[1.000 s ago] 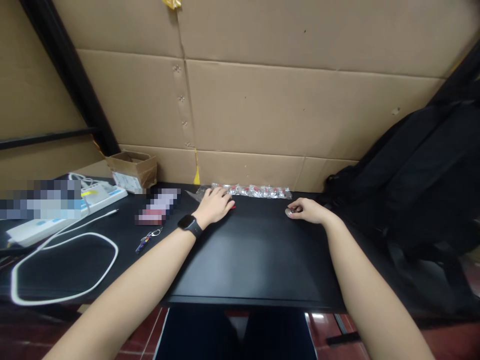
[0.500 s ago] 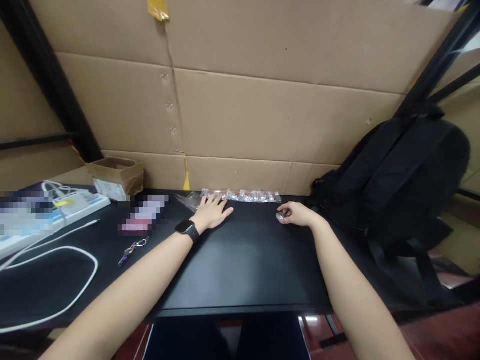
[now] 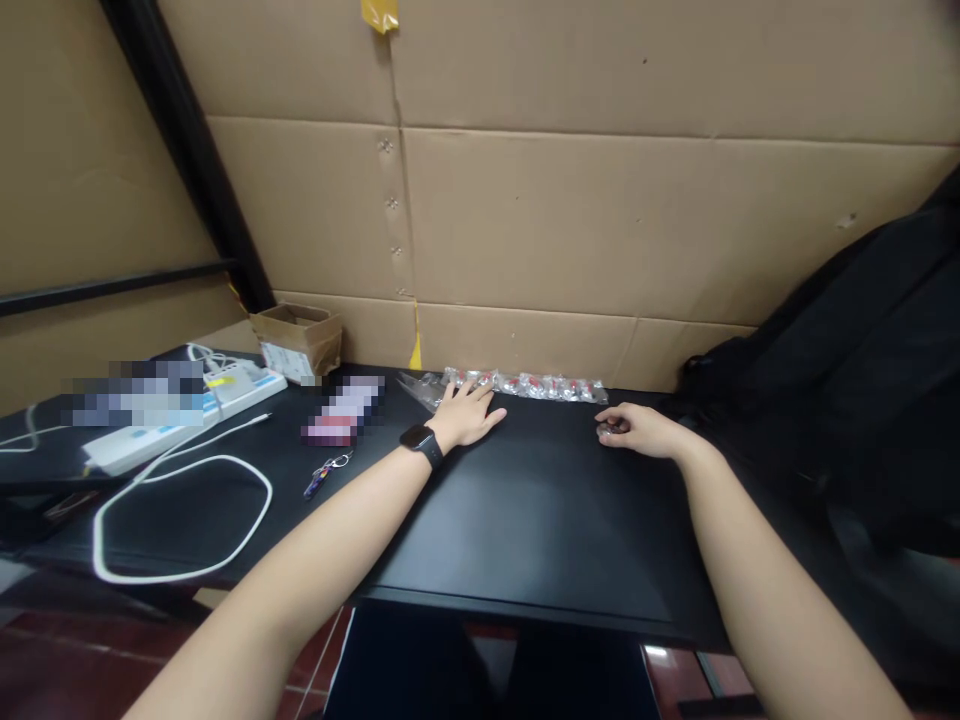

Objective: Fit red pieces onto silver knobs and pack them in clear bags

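My left hand (image 3: 466, 414), with a dark watch at the wrist, lies spread out on the black table. Its fingertips reach the left part of a row of small clear packets (image 3: 555, 387) with red marks inside, set along the back edge. A crumpled clear plastic sheet (image 3: 424, 390) sits just left of those fingers. Right of the row's end, my right hand (image 3: 637, 430) has its fingers closed around a small, shiny roundish item (image 3: 611, 429) low over the table. It looks like a wrapped piece, but its exact kind is not clear.
A black backpack (image 3: 862, 390) stands at the right. To the left are a keyring (image 3: 327, 474), a blurred-out flat object (image 3: 346, 410), a small open cardboard box (image 3: 300, 340), a white power strip (image 3: 161, 435) and a looped white cable (image 3: 266, 492). Cardboard (image 3: 525, 230) walls the back.
My view has turned left, so everything sits further right in the picture. Both hands keep about the same places on the table, the right one still closed on the small item.
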`<state>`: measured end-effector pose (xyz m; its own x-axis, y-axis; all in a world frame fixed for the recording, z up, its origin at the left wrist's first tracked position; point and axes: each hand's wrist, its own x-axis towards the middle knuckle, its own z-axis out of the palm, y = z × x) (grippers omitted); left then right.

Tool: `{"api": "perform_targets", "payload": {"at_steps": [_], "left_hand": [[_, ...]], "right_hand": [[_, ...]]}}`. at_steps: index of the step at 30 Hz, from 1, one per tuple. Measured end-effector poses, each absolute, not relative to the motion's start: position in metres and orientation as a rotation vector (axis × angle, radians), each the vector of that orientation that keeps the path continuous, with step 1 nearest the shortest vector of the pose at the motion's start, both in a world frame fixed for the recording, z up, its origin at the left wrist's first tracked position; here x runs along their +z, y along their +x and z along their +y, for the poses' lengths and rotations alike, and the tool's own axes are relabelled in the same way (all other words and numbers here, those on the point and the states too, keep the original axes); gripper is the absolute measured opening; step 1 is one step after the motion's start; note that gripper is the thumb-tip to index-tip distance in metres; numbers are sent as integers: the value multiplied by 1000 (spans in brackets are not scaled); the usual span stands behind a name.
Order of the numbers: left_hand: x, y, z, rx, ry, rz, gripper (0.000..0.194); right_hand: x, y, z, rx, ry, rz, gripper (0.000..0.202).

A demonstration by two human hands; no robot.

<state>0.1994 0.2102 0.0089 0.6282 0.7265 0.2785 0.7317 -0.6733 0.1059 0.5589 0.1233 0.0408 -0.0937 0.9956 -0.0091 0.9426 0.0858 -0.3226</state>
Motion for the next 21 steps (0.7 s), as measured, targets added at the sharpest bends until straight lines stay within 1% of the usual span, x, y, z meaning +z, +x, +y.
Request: {"api": "perform_targets", "payload": {"at_steps": [3, 8, 16, 21], "left_hand": [[9, 200, 210, -486, -2843, -1259, 62], [17, 198, 207, -597, -2809, -1210, 58], [31, 196, 204, -819, -2812, -1092, 58], [30, 197, 202, -989, -2860, -932, 62]], "right_hand": [[41, 558, 123, 382, -1946, -2167, 54], [42, 552, 123, 359, -1928, -2176, 55], [44, 539, 122, 100, -1781, -2177, 49], [48, 519, 119, 153, -1618, -2187, 42]]}}
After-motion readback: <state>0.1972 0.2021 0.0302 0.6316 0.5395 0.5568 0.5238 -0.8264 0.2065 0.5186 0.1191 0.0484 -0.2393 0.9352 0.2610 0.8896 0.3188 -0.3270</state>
